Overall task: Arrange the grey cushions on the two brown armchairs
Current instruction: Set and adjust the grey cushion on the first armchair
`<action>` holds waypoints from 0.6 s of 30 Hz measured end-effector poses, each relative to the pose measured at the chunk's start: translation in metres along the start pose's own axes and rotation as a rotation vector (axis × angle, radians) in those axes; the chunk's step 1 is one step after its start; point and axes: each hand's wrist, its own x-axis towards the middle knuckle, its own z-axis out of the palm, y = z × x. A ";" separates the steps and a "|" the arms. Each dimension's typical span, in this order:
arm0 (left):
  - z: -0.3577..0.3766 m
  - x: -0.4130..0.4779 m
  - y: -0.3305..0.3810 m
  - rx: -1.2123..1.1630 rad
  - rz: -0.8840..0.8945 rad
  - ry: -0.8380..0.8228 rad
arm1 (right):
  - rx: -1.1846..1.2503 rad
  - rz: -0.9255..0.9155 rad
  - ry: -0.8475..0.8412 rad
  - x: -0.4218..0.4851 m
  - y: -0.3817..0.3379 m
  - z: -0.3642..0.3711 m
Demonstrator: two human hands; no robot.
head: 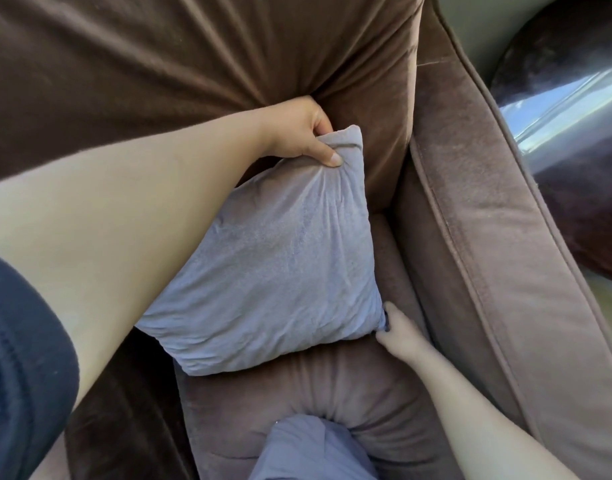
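A grey cushion (273,268) is being held on the seat (297,403) of a brown armchair (470,258), tilted back against the backrest (193,46) near the seat's right rear corner. Its upper corner is being pinched by the left hand (297,133), thumb over bunched fabric. Its lower right corner is being gripped by the right hand (399,329), fingers curled around the tip, just beside the armrest (488,271).

If both corners are being released at this lean, the cushion is judged likely to slump forward or slide into the gap by the armrest. Pulled corners could be left creased.

Grey fabric (308,448) is showing at the seat's front edge; whether it is a second cushion cannot be told.

No brand, label or writing can be read.
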 end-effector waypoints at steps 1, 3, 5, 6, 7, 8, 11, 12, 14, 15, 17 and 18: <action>0.000 0.000 0.000 0.007 0.002 0.001 | -0.009 0.002 -0.002 0.003 -0.009 -0.007; 0.000 0.000 0.000 0.012 0.008 -0.012 | 0.030 -0.052 0.091 0.007 -0.036 -0.025; -0.002 0.000 0.000 0.011 0.015 -0.028 | 0.296 -0.170 0.178 0.007 -0.077 -0.048; -0.002 0.000 0.001 0.013 0.017 -0.030 | 0.416 -0.251 0.180 0.007 -0.099 -0.058; -0.003 0.000 0.001 0.018 0.022 -0.028 | 0.475 -0.338 0.171 0.007 -0.121 -0.068; -0.003 0.000 0.002 0.023 0.028 -0.024 | 0.484 -0.412 0.157 0.007 -0.141 -0.077; -0.001 0.000 0.000 0.008 0.040 -0.021 | 0.483 -0.507 0.141 0.007 -0.191 -0.091; -0.001 0.000 0.001 0.006 0.045 -0.023 | 0.483 -0.512 0.166 0.009 -0.200 -0.090; -0.001 0.000 0.001 0.006 0.048 -0.027 | 0.501 -0.498 0.173 0.014 -0.206 -0.084; -0.001 0.000 0.000 0.002 0.046 -0.032 | 0.517 -0.496 0.140 0.016 -0.203 -0.078; -0.001 0.001 -0.002 -0.003 0.043 -0.039 | 0.501 -0.506 0.052 0.019 -0.187 -0.063; 0.000 0.001 -0.002 0.001 0.045 -0.045 | 0.463 -0.496 0.031 0.019 -0.177 -0.056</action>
